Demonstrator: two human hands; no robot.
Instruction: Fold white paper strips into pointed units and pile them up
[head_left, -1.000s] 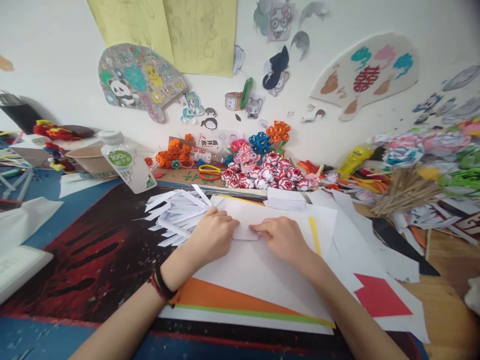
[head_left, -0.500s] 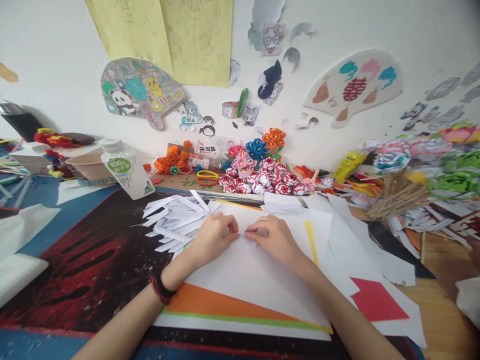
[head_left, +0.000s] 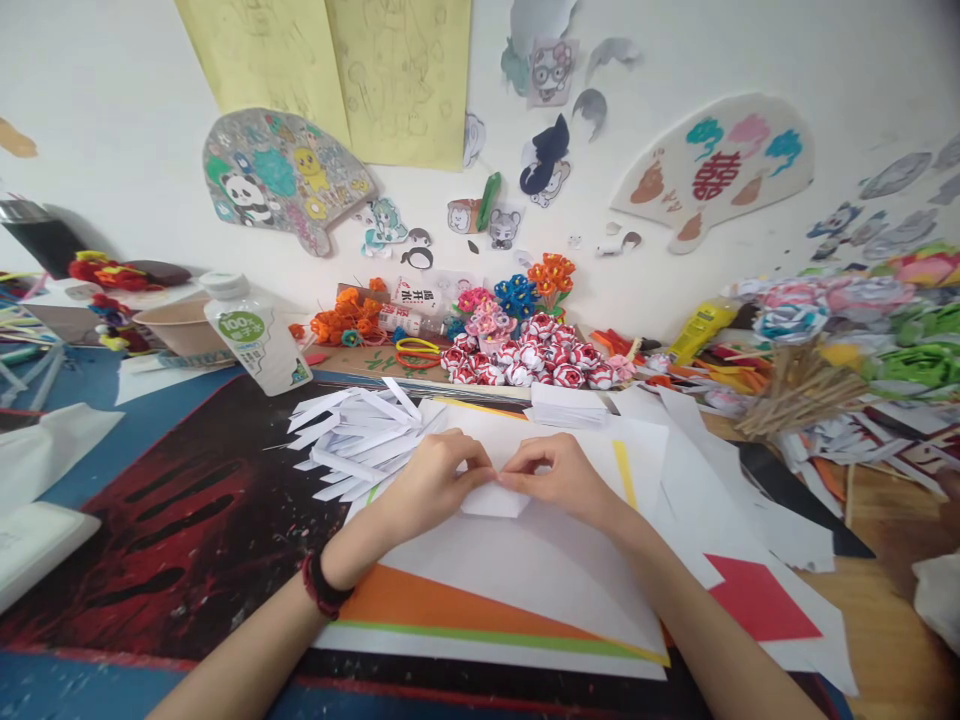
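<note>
Between my two hands a small piece of white paper shows a folded lower part, its upper edge hidden behind my fingers. My left hand pinches it from the left, thumb and forefinger pressed together. From the right, my right hand pinches the same piece, the fingertips of both hands almost touching. Under them lies a large white sheet over orange paper and other coloured sheets. Beside my left hand is a loose heap of folded white paper strips.
A white plastic bottle stands at the back left near a paper bowl. Red-and-white paper flowers and yellow-handled scissors lie along the wall. A stack of white paper pieces and a red paper scrap are to the right.
Both hands have moved slightly right and their fingertips have come closer together. The lower part of the small white paper now shows below them. The camera view has shifted slightly.
</note>
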